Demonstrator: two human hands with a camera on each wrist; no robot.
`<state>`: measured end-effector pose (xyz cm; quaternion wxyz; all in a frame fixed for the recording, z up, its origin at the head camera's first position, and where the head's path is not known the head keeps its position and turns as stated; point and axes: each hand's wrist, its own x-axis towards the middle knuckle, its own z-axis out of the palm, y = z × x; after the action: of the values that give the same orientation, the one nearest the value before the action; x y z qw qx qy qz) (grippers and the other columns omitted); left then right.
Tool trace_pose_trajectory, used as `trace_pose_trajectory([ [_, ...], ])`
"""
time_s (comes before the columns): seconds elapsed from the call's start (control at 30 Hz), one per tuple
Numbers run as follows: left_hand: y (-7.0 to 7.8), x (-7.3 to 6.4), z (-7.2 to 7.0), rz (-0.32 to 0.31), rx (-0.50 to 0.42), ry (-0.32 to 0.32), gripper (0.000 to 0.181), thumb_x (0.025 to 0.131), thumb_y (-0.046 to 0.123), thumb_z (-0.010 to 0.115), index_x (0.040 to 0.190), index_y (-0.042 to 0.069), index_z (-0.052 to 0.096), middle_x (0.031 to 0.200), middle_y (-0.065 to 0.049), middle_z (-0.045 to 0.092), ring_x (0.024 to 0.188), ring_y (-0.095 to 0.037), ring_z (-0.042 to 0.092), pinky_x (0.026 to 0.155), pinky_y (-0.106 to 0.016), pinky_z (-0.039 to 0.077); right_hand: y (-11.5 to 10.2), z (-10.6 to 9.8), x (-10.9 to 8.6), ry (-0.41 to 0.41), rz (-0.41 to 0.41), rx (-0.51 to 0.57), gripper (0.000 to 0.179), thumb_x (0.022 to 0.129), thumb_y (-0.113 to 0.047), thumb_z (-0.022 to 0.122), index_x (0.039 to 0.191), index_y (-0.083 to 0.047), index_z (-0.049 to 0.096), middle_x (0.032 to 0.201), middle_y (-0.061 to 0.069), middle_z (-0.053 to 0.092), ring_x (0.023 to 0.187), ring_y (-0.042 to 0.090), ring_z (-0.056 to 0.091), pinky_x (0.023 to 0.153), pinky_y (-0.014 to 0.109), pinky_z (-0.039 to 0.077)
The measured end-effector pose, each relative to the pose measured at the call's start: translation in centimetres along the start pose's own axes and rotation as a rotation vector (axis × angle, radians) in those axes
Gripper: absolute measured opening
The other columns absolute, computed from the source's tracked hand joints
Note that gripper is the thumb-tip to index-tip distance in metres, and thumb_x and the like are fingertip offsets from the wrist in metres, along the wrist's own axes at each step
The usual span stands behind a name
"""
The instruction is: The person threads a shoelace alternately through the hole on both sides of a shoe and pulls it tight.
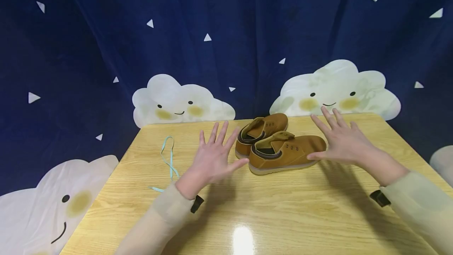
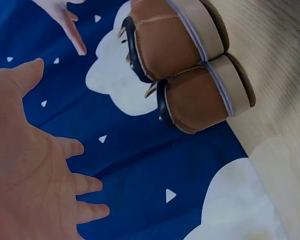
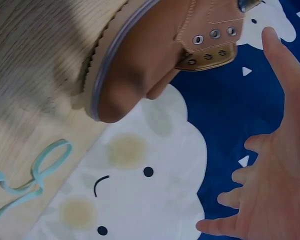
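From here, the left hand (image 1: 212, 161) and right hand (image 1: 342, 141) are spread wide, holding nothing, either side of the brown shoes (image 1: 302, 150) mid-frame on the worktop (image 1: 283, 207). The lace (image 1: 171, 165), left of centre, would handle best pinched near its tip.

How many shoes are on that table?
2: the nearer shoe toward the far side of the table, and the farther shoe just behind it, partly hidden by it.

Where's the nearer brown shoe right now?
In the head view, the nearer shoe stands on the table just right of centre, in front of the other shoe and, as pictured, between the left hand and right hand.
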<state>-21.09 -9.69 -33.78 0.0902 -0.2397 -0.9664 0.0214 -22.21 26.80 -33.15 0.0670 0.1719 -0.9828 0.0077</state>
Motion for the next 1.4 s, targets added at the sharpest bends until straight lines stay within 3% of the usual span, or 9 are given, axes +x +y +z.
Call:
trace_pose_trajectory([
  [0.23, 0.6, 1.1, 1.0, 0.019, -0.005, -0.024, 0.089, 0.087, 0.080, 0.028, 0.157, 0.028, 0.008, 0.162, -0.009, 0.000, 0.146, -0.033, -0.002, 0.108, -0.066, 0.008, 0.9, 1.0, 1.0, -0.066, 0.009, 0.029, 0.129, 0.066, -0.084, 0.061, 0.156, -0.009, 0.008, 0.158, 0.022, -0.010, 0.140, 0.052, 0.000, 0.095, 0.079, 0.016],
  [0.4, 1.3, 1.9, 1.9, 0.023, -0.014, -0.021, 0.090, 0.087, 0.080, 0.027, 0.158, 0.027, 0.008, 0.162, -0.009, 0.004, 0.147, -0.033, 0.001, 0.108, -0.066, 0.010, 1.6, 2.0, 1.6, -0.111, 0.011, 0.060, 0.130, 0.064, -0.077, 0.070, 0.156, -0.006, 0.010, 0.158, 0.026, -0.003, 0.138, 0.055, 0.004, 0.094, 0.079, 0.016],
  [0.7, 2.8, 2.9, 3.9, 0.031, -0.033, -0.034, 0.092, 0.086, 0.081, 0.026, 0.158, 0.025, 0.011, 0.161, -0.011, 0.009, 0.146, -0.033, 0.007, 0.108, -0.066, 0.011, 2.6, 4.4, 1.9, -0.155, -0.026, 0.069, 0.131, 0.061, -0.077, 0.072, 0.154, -0.004, 0.015, 0.154, 0.032, 0.006, 0.135, 0.059, 0.010, 0.090, 0.080, 0.021],
  [0.97, 3.7, 3.9, 5.1, 0.016, -0.041, -0.040, 0.093, 0.086, 0.081, 0.026, 0.157, 0.023, 0.015, 0.161, -0.011, 0.010, 0.147, -0.029, 0.003, 0.109, -0.064, 0.010, 2.5, 5.8, 2.5, -0.197, -0.009, 0.143, 0.128, 0.061, -0.070, 0.077, 0.153, -0.002, 0.018, 0.153, 0.033, 0.007, 0.135, 0.059, 0.010, 0.092, 0.080, 0.019],
  [1.2, 4.1, 4.7, 5.9, 0.004, -0.006, -0.074, 0.091, 0.087, 0.081, 0.025, 0.157, 0.024, 0.014, 0.161, -0.010, 0.008, 0.147, -0.028, 0.004, 0.110, -0.063, 0.008, 2.9, 6.7, 3.2, -0.208, -0.001, 0.139, 0.128, 0.059, -0.068, 0.080, 0.150, 0.001, 0.023, 0.151, 0.035, 0.013, 0.133, 0.060, 0.016, 0.090, 0.077, 0.026],
  [1.4, 4.3, 4.8, 6.6, 0.018, 0.005, -0.041, 0.090, 0.088, 0.078, 0.031, 0.156, 0.020, 0.022, 0.161, -0.011, 0.012, 0.146, -0.031, 0.009, 0.110, -0.062, 0.012, 3.0, 7.1, 3.5, -0.249, 0.003, 0.208, 0.124, 0.062, -0.062, 0.083, 0.148, 0.005, 0.024, 0.147, 0.040, 0.017, 0.129, 0.062, 0.021, 0.088, 0.074, 0.032],
])
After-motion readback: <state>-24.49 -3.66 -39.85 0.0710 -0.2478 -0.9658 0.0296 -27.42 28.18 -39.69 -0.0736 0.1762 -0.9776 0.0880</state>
